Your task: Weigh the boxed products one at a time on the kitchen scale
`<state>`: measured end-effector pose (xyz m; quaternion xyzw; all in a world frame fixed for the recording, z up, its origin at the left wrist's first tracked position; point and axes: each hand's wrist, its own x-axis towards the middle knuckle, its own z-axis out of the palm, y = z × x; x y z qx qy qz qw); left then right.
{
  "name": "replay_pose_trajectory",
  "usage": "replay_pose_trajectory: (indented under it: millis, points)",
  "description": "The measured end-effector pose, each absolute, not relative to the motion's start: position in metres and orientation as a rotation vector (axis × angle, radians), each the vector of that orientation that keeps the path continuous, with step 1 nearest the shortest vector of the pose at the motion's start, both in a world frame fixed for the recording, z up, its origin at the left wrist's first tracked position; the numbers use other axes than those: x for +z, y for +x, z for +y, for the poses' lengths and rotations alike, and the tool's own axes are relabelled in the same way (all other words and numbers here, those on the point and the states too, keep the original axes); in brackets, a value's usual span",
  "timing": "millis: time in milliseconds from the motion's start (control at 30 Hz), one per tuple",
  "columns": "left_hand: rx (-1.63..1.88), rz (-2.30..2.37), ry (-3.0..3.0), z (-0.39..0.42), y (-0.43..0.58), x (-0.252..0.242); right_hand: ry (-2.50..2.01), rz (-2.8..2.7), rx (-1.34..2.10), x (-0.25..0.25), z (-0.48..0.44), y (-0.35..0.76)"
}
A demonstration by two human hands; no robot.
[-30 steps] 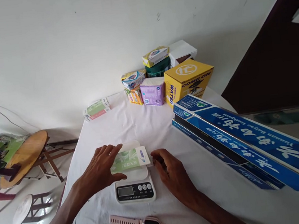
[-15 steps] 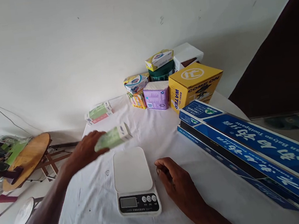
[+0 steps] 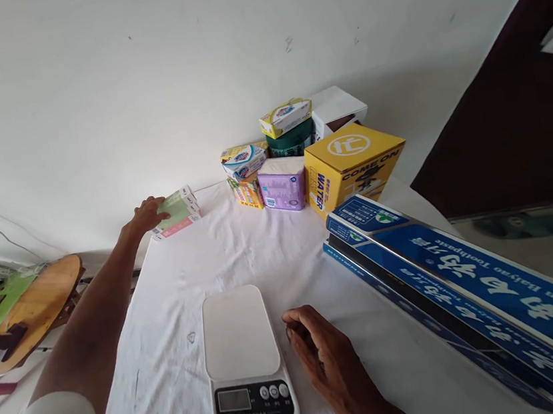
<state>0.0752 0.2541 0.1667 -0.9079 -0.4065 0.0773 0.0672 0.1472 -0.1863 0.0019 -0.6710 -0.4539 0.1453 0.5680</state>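
At the far left of the cloth-covered table, my left hand (image 3: 149, 214) grips the end of a green box (image 3: 175, 204), which rests on a pink-sided box (image 3: 178, 226) near the wall. My right hand (image 3: 322, 356) lies on the cloth with its fingers curled together; whether anything is inside them is hidden. Just left of it stands a white kitchen scale (image 3: 240, 332) with a bare plate and a dark display.
Blue toothpaste cartons (image 3: 447, 280) fill the right side. Along the back stand a yellow box (image 3: 352, 164), a purple pack (image 3: 283, 186), soap boxes (image 3: 245, 162), a green container (image 3: 291, 139) and a white box (image 3: 337, 107).
My left hand has carried the green box away from above the scale to the back left, onto the other box. The view has shifted slightly; my right hand stays beside the scale.
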Motion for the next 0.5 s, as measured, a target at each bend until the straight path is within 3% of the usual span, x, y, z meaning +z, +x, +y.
replay_pose_trajectory:
  millis: [233,333,500]
  points:
    - [0.19,-1.254,-2.706,0.247,0.078,0.17,-1.536,-1.051,0.335,-0.001,-0.185,0.145]
    - [0.003,-1.148,-2.732,0.221,0.086,0.175,-1.518,-1.035,0.361,0.002,-0.186,0.144]
    - [-0.615,-0.273,-2.985,0.102,0.117,0.175,-1.495,-1.004,0.432,0.006,-0.187,0.144]
